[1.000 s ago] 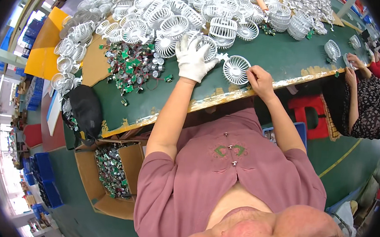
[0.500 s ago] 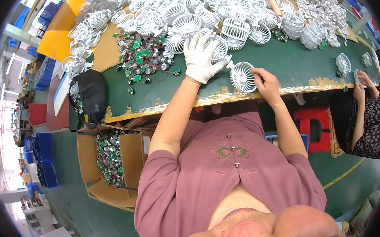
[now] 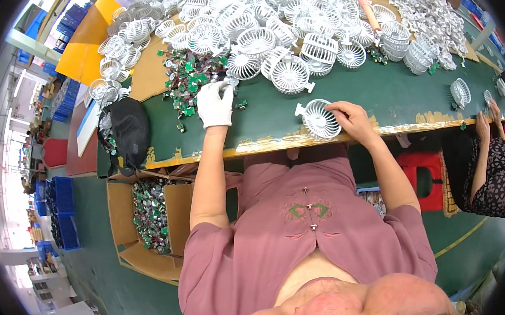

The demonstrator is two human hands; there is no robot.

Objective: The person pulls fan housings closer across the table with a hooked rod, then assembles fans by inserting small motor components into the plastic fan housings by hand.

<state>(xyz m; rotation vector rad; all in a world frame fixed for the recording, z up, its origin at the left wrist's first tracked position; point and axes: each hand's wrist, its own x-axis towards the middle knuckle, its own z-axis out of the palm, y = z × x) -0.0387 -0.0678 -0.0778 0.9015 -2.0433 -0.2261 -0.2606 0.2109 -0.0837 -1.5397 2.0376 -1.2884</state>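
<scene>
My right hand point(image 3: 352, 119) pinches the rim of a white plastic fan cage point(image 3: 321, 119) at the table's near edge. The cage's open side faces up, and its short stem points left. My left hand point(image 3: 215, 105), in a white glove, is at the near right side of a pile of small motors with green circuit boards point(image 3: 191, 77). Its fingertips are drawn together beside a silvery motor; whatever lies between them is hidden. Another fan cage point(image 3: 290, 75) rests between the two hands, further back, against the big heap of white fan cages point(image 3: 255, 40).
Small white plastic parts point(image 3: 431, 24) are heaped at the back right. A black cloth bag point(image 3: 127, 128) sits at the table's left end. Below it stands a cardboard box point(image 3: 175, 210) of motors. Another person's hands point(image 3: 484, 124) are at the far right, near a red stool point(image 3: 424, 178).
My left hand has left the fan cages and moved left to the motor pile. My right hand keeps hold of its cage, whose stem now points more plainly left.
</scene>
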